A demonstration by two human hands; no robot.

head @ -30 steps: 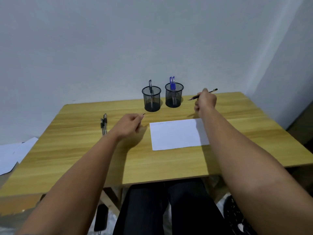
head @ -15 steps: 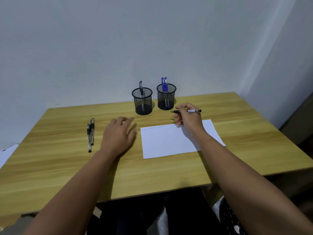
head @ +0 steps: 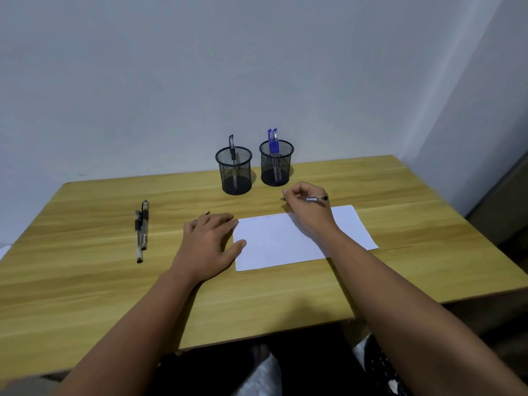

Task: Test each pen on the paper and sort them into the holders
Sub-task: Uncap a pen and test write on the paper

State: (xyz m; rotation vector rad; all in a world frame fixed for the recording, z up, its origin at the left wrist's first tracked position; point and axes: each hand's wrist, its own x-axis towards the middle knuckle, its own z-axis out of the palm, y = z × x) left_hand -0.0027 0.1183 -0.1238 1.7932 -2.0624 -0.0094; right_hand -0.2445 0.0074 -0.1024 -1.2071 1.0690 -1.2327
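A white paper [head: 285, 247] lies on the wooden table [head: 400, 212], with faint marks along its far edge. My right hand [head: 310, 212] grips a black pen [head: 314, 199], tip pointing left just past the paper's far edge. My left hand [head: 210, 244] lies flat at the paper's left edge, thumb on the sheet. A small dark piece [head: 207, 213] pokes out by its fingertips; whether it is held is unclear. The left mesh holder [head: 234, 174] has one black pen [head: 231, 144]. The right mesh holder [head: 276, 167] has two blue pens [head: 272, 137]. Two black pens [head: 142, 230] lie at left.
Both holders stand near the back edge of the table against a plain wall. My legs show under the front edge. A white sheet [head: 3, 250] lies on the floor at far left.
My right hand came down from beside the holders to the paper's far edge with the pen. My left hand flattened and slid to the paper's left edge.
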